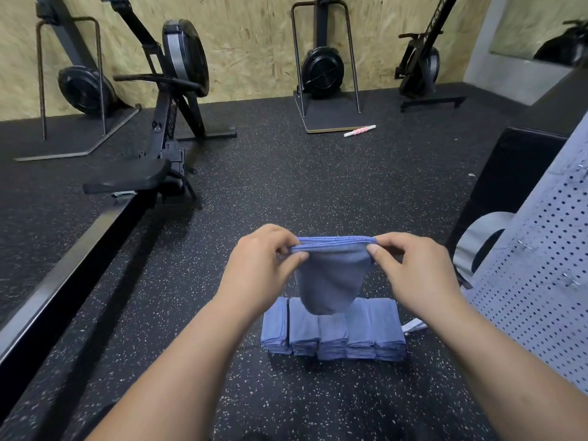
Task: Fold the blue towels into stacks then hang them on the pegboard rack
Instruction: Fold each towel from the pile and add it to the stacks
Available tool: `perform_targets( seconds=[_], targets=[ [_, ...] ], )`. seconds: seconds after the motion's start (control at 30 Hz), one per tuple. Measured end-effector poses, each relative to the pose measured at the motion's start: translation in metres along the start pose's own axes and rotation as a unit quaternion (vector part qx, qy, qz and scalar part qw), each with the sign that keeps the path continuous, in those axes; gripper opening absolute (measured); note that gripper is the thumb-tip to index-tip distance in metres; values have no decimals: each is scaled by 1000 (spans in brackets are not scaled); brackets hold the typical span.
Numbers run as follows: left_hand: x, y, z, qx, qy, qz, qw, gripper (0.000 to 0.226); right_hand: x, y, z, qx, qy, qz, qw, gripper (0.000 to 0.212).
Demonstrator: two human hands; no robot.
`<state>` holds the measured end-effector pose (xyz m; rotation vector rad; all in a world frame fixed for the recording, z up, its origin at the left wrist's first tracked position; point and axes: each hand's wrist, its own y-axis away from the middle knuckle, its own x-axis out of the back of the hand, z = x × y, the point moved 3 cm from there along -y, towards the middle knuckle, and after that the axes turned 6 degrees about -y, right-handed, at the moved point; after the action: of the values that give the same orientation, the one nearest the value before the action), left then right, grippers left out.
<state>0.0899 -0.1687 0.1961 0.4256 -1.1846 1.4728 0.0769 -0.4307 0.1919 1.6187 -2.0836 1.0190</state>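
Nearest to us, the left grip (261,268) and right grip (413,272) each pinch a top corner of one blue towel (331,275) between thumb and fingers. It is held taut along its upper edge, where several layers show, so we judge it already folded at least once. It hangs in the air, just above the row below and apart from it.

Under it, on the speckled black floor (286,186), stand the folded stacks (332,338). We count five, side by side and touching, with a small white tag (413,326) poking out at their right end. We see no loose, unfolded towels, so folding looks close to finished: this one towel is left to fold down and add to a stack.

The hanging part has not begun as far as we can see. The pegboard (541,249) stands just to the right of the stacks. The part of it in view carries no towel, only small metal hooks (571,279), three as far as we can make out. All five stacks, plus the towel in hand, are left to go up.

Farther off lies one pink-and-white roller stick (359,130). Beyond it we count four rowing machines (321,71) along the plywood wall (254,43).
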Motion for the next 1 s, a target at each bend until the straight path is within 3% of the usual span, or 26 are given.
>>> perform_targets(
  seconds=[0.13,0.23,0.3,0.4,0.5,0.57,0.63,0.7,0.8,1.0],
  targets=[
    [8,2,0,87,124,5,988,15,4,-5,-2,-6,-22,-14,1000,8],
    [12,1,-4,111,123,34,986,29,-1,-2,-9,2,-63,-47,997,6],
    [14,2,1,41,63,26,997,42,-6,3,-16,25,-96,-65,993,4],
    [4,7,15,-100,30,-57,993,61,-14,15,-32,72,-144,-116,980,8],
    [-7,10,21,-99,72,-109,986,32,-26,27,-38,86,-170,-145,971,10],
    [-3,10,22,-102,87,-65,989,14,-32,29,-31,39,-218,-157,962,20],
    [9,8,21,-84,108,1,991,7,-37,29,-21,-7,-231,-228,946,40],
    [21,7,18,-59,114,62,990,5,-38,31,-11,-4,-124,-319,940,52],
    [32,6,4,-10,119,110,987,5,-33,31,8,23,73,-355,932,39],
    [44,2,-27,109,157,178,965,7,0,10,24,-22,72,-333,940,35]
  ],
)
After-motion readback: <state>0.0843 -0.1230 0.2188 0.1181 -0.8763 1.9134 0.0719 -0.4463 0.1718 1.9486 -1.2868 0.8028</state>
